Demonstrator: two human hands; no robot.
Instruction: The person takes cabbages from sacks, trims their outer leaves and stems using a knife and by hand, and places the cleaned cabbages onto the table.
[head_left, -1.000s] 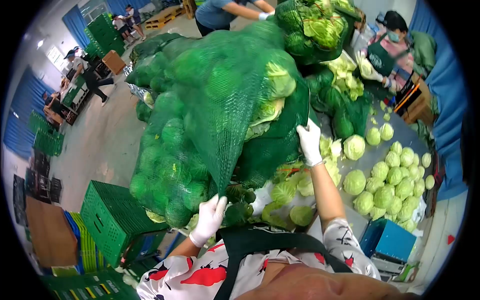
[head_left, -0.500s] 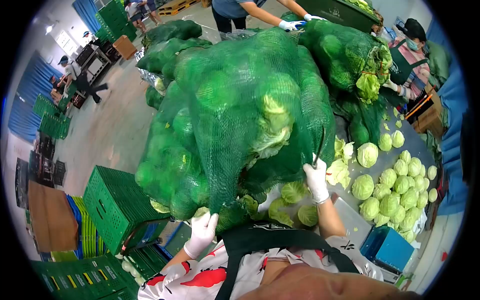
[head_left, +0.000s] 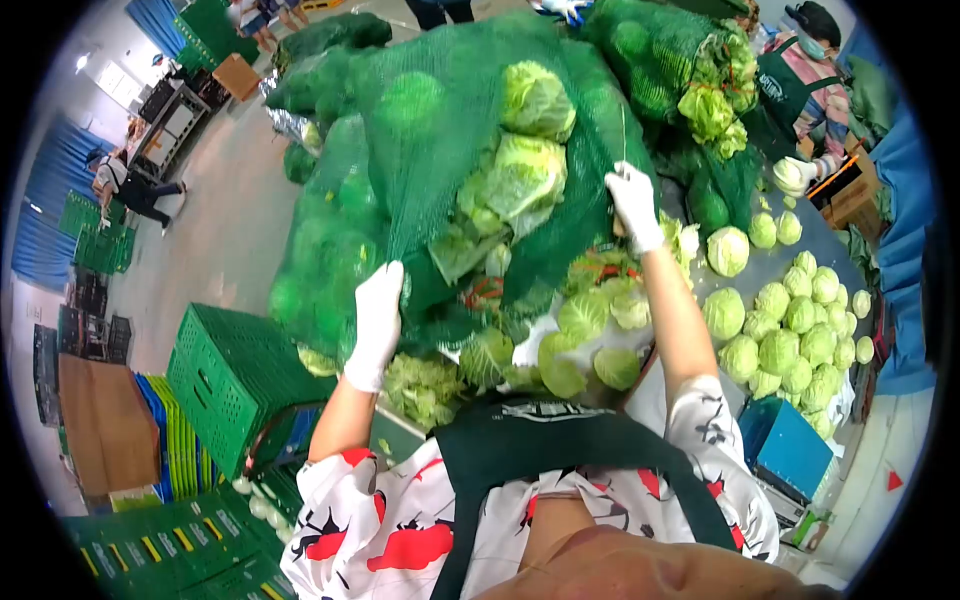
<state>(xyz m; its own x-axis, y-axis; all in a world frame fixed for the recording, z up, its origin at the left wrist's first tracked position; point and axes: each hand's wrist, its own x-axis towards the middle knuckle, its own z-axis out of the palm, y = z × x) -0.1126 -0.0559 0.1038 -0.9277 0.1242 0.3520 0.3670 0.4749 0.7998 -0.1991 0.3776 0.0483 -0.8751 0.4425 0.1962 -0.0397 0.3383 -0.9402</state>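
Left hand (head_left: 377,315) clenched on green mesh bag (head_left: 410,180), right hand (head_left: 635,205) gripping opposite edge — extra tool there, can't tell. Bag sits between, mouth gaping — 2 exposed cabbages (head_left: 527,178) could tumble out if edges are pulled unevenly.

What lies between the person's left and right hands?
The green mesh bag, with cabbages showing at its opening, as the head view shows.

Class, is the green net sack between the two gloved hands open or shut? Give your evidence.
Open. The net sack gapes between the left hand and right hand, showing bare cabbages.
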